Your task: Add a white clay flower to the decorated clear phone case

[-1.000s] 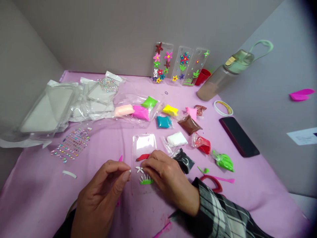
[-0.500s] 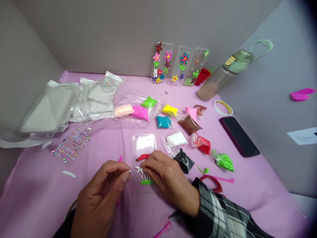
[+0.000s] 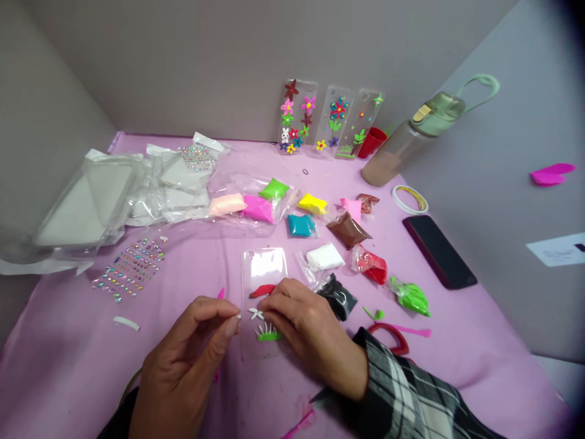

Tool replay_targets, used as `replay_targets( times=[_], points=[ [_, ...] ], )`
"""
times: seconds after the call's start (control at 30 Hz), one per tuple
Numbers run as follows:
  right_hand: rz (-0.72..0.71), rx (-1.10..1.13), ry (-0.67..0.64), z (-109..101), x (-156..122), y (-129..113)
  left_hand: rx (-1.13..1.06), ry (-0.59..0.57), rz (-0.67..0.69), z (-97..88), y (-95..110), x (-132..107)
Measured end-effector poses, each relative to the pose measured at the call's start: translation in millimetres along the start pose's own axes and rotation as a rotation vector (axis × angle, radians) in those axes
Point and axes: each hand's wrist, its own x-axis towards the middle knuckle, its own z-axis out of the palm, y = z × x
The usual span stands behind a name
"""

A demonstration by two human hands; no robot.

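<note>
A clear phone case (image 3: 249,268) lies flat between my hands. On it are a red clay piece (image 3: 259,292), white clay petals (image 3: 255,313) and a green clay grass strip (image 3: 269,336) with white blades. My left hand (image 3: 187,353), just left of the case, pinches a tiny white clay piece (image 3: 239,316) between thumb and forefinger. Over the case's right side, my right hand (image 3: 311,329) has its fingers drawn together, the tips at the white petals. Whatever those fingertips hold is hidden. Beyond the right hand lie a white clay packet (image 3: 325,257) and a black clay packet (image 3: 339,297).
Decorated cases (image 3: 299,116) lean on the back wall beside a red cup (image 3: 372,142) and a bottle (image 3: 397,149). Rightward lie a tape roll (image 3: 397,201), phone (image 3: 439,251) and red-handled scissors (image 3: 397,337). Leftward are a rhinestone sheet (image 3: 132,268) and packaged cases (image 3: 86,201).
Both hands keep almost the same pose and place. The whole view has shifted very slightly; nothing has visibly been picked up or let go.
</note>
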Motion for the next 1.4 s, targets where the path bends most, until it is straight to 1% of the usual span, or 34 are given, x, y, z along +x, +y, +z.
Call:
replay_targets(
  times=[0.13, 0.27, 0.37, 0.47, 0.6, 0.77, 0.9, 0.97, 1.07, 1.17, 1.27, 1.4],
  points=[
    [0.008, 0.129, 0.033, -4.1, -0.4, 1.7, 0.000, -0.004, -0.003, 0.1, -1.4, -0.8],
    [0.015, 0.258, 0.122, -7.1, -2.1, 0.8, -0.035, -0.006, -0.068, 1.8, -4.1, -0.4],
    [0.007, 0.380, 0.169, -8.0, -4.4, -4.1, -0.076, -0.046, -0.084, 4.0, -3.8, 0.5],
    [-0.037, 0.480, 0.175, -8.2, -6.5, -10.6, -0.089, -0.096, -0.068, 5.3, -2.2, 0.7],
    [-0.114, 0.509, 0.185, -7.8, -7.9, -16.5, -0.037, -0.139, -0.073, 6.3, -0.7, 0.5],
    [-0.181, 0.467, 0.205, -5.6, -9.2, -17.1, -0.012, -0.207, -0.067, 8.7, -0.2, -0.7],
    [-0.168, 0.425, 0.218, -5.0, -8.0, -12.8, 0.033, -0.219, -0.056, 8.7, -1.7, -1.0],
    [-0.150, 0.366, 0.229, -6.4, -5.7, -8.5, 0.064, -0.189, -0.040, 6.9, -2.4, -0.1],
    [-0.115, 0.226, 0.244, -8.6, -0.7, -0.6, 0.098, -0.092, -0.030, 2.1, -2.9, 1.7],
    [-0.105, 0.087, 0.195, -7.5, 3.6, 5.9, 0.119, -0.022, -0.032, -2.4, -2.3, 3.2],
    [-0.128, -0.022, 0.138, -3.1, 5.0, 9.5, 0.116, -0.018, -0.021, -3.8, -1.2, 3.7],
    [-0.152, -0.100, 0.133, 1.9, 4.3, 11.8, 0.100, -0.024, -0.008, -3.2, -0.8, 2.5]
  ],
)
